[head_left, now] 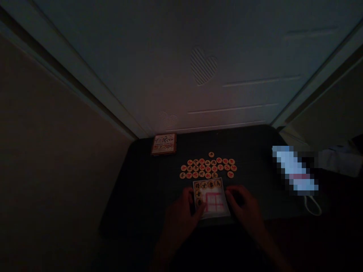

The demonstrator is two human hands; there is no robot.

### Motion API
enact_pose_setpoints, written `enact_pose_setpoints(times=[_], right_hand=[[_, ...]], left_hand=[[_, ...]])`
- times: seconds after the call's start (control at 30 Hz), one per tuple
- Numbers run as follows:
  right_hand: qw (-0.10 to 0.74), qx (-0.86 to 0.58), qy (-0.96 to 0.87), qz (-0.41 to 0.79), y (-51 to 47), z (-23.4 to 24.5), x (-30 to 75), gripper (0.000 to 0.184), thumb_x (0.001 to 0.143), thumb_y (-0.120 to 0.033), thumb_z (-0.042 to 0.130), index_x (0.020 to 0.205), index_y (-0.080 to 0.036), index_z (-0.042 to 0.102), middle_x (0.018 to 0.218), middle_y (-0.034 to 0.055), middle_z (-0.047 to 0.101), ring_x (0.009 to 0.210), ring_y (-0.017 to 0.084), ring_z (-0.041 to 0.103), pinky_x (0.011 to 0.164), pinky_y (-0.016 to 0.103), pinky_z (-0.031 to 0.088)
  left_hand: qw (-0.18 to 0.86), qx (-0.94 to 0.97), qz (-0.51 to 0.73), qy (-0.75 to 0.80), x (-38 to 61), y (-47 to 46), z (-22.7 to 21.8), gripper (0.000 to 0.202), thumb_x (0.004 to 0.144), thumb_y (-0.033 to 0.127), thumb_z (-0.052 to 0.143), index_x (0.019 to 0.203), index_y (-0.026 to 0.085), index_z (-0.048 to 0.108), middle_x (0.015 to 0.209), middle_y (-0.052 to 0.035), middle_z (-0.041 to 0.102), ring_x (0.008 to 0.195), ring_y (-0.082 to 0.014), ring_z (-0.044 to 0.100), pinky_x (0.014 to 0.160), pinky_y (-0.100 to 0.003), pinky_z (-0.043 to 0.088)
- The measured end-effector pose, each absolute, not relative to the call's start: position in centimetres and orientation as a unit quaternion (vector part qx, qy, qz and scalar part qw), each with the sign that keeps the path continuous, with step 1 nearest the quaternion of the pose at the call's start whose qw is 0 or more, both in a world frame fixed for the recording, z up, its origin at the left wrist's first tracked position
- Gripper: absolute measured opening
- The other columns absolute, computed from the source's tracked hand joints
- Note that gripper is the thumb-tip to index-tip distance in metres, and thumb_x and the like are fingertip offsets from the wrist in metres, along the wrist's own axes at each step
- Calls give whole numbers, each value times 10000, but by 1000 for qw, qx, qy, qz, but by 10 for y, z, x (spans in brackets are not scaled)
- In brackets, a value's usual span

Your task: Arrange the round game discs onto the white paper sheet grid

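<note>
A shallow white tray (227, 211) with pink lines on its floor lies near the table's front edge. Round Chinese chess pieces (210, 184) line its far side and left side. My left hand (184, 211) grips the left wall, its thumb reaching over the edge by the lowest piece. At the right wall, my right hand (244, 206) has its thumb and fingers closed on the rim. Beyond the tray, more Chinese chess pieces (202, 167) with red or dark characters lie flat in rough rows. One piece (211, 154) sits apart behind them.
A square box (163, 144) with dark characters on its lid is at the table's back left. At the right edge is a pixelated pale object (295, 170) with a looped cord (313, 206). Behind the dark table (136, 189) stands a white door (170, 68) with heart reliefs.
</note>
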State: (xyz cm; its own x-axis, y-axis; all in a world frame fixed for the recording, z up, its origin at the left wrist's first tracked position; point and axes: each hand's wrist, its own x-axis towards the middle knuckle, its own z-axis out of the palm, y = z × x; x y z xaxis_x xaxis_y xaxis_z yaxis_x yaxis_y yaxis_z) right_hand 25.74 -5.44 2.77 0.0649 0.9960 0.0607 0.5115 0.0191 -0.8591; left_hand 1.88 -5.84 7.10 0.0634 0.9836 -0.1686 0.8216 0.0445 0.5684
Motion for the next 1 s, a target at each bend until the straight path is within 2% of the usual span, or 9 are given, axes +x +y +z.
enact_pose_setpoints(times=[0.07,0.27,0.47,0.67,1.0], right_hand=[[381,-614,-612,322,-53,26,256,266,978,-429,561,1026,-219,717,945,67,742,830,217,704,739,320,553],[379,-601,-632,309,-54,27,254,239,993,-383,538,988,-213,706,915,68,731,823,212,699,757,319,546],[388,-597,-637,296,-55,27,253,223,991,-365,544,979,-222,714,915,58,733,827,209,702,754,310,545],[392,-590,-642,292,-56,23,254,211,996,-363,549,979,-232,713,912,52,736,824,209,707,740,303,547],[384,-590,-645,296,-56,20,254,188,996,-342,552,984,-234,706,919,43,731,835,202,701,770,310,540]], left_hand=[[267,667,136,682,23,-56,69,447,896,508,627,1223,228,506,931,-52,725,786,-253,724,630,-311,458],[257,664,108,694,30,-52,64,378,923,422,586,1234,237,479,967,-66,749,799,-249,735,661,-312,452],[268,644,92,710,34,-49,70,436,944,513,555,1257,227,453,987,-70,744,843,-252,743,682,-306,462],[272,623,69,730,36,-45,67,335,1025,453,421,1274,230,439,910,-39,737,831,-223,741,675,-281,439],[275,627,98,722,30,-47,58,312,1023,426,429,1266,233,459,813,3,705,727,-202,719,604,-265,400]])
